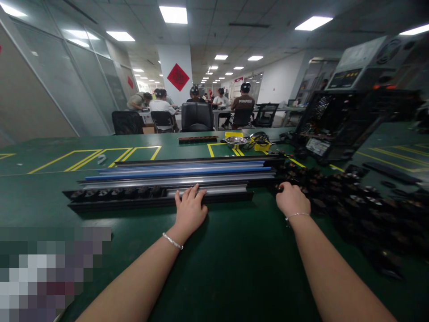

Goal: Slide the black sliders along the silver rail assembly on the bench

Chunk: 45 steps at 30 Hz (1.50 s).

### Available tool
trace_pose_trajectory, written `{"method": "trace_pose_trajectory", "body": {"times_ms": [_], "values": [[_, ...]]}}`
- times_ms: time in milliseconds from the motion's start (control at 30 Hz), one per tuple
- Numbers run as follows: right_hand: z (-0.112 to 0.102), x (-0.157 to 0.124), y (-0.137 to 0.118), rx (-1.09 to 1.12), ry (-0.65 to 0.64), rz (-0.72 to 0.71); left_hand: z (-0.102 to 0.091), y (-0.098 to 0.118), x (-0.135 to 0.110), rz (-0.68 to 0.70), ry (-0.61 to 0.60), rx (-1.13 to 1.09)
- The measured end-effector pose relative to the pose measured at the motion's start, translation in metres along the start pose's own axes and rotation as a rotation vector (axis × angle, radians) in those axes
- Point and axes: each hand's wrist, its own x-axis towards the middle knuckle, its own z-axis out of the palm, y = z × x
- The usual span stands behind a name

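Observation:
My left hand (190, 209) lies with spread fingers on the near edge of a long black channel rail (231, 197). A row of small black parts (115, 193) sits in the rail's left half, while its right half shows a silvery inner surface. My right hand (294, 202) is closed in a pinch beside the left edge of a heap of small black parts (351, 197). Whatever is between those fingertips is too dark and small to make out. Behind the near rail lie more long rails, including one with blue edges (181, 171).
Yellow tape marks the green table (234, 259). Toward the back are a dark strip (197, 140), a metal bowl (236, 141) and a yellow item with black cables (261, 142). An opened computer case (330, 125) stands at right. Several people sit at tables beyond.

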Motion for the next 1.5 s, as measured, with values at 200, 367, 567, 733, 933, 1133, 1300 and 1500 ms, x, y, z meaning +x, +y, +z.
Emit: {"method": "trace_pose_trajectory", "body": {"times_ms": [200,367,567,733,933,1133,1300,1500], "values": [[0.001,0.001,0.008,-0.094,0.095,-0.044,0.000,0.000,0.001,0.000,0.003,-0.015],[0.012,-0.004,-0.019,0.069,0.262,-0.319,0.003,0.000,0.000,0.003,0.027,-0.021],[0.039,-0.030,-0.061,0.127,0.094,-0.793,-0.004,-0.004,0.005,-0.113,0.162,-0.030],[0.045,-0.033,-0.063,0.075,0.006,-0.816,-0.015,-0.034,0.014,-0.378,0.384,0.032],[0.046,-0.029,-0.061,0.099,0.014,-0.817,-0.009,-0.065,0.017,-0.511,0.392,0.032],[0.048,-0.029,-0.061,0.142,0.022,-0.827,-0.011,-0.058,0.016,-0.526,0.353,-0.006],[0.047,-0.028,-0.060,0.134,0.017,-0.836,-0.010,-0.055,0.015,-0.441,0.365,-0.019],[0.045,-0.029,-0.061,0.134,0.012,-0.840,-0.010,-0.053,0.014,-0.412,0.366,-0.005]]}}
